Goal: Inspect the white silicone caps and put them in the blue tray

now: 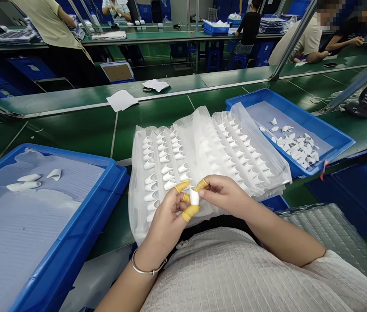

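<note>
A small white curved plastic part (194, 197) is held upright between my two hands, over the near edge of a white tray sheet (139, 177). My left hand (173, 208), with yellow finger cots on its fingertips, is closed on the part from the left and below. From the right, my right hand (221, 193) pinches its upper edge; a yellow cot covers the index finger. Rows of similar white parts (168, 175) sit in the sheet's pockets, partly under a thin translucent film (203, 123).
At left stands a blue bin (110, 162) holding a few white shells (29, 177). Another blue bin (339, 141) at right has a pile of white parts (297, 147). White paper (121, 100) lies behind the sheet. A metal post (296, 39) rises at right. People work beyond.
</note>
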A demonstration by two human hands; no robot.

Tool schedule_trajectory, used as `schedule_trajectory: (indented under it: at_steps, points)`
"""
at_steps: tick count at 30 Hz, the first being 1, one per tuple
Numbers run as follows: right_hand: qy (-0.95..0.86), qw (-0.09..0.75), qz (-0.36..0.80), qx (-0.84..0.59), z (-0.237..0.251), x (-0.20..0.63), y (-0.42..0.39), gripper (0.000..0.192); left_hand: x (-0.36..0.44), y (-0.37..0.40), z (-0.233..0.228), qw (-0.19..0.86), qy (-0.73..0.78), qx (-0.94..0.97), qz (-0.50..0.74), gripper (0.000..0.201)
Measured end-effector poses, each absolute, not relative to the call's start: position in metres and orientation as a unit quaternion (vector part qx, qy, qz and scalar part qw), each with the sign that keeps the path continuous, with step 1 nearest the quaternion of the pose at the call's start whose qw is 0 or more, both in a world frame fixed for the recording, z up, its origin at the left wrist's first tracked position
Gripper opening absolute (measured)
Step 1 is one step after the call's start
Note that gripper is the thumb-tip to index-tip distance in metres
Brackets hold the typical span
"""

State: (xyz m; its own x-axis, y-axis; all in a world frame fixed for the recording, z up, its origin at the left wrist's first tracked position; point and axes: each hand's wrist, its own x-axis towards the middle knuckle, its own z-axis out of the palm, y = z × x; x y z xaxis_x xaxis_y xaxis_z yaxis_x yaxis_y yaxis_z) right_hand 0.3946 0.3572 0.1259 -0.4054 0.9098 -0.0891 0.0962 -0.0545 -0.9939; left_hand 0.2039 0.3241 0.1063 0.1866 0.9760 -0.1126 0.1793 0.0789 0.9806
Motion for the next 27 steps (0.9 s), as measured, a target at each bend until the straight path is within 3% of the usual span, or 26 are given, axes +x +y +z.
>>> schedule_trajectory:
  at_steps: [8, 27]
  points:
    - [-0.573, 0.309, 0.620, -0.439, 0.1234, 0.3931, 0.3564, 0.012, 0.2028, 0.3259, 0.1075, 0.409, 0.537, 0.665, 0.320, 0.034]
    - [-0.542, 0.310, 0.656, -0.423, 0.1215, 0.3867, 0.3629, 0.015, 0.2035, 0.3236, 0.1063, 0.377, 0.544, 0.680, 0.316, 0.031]
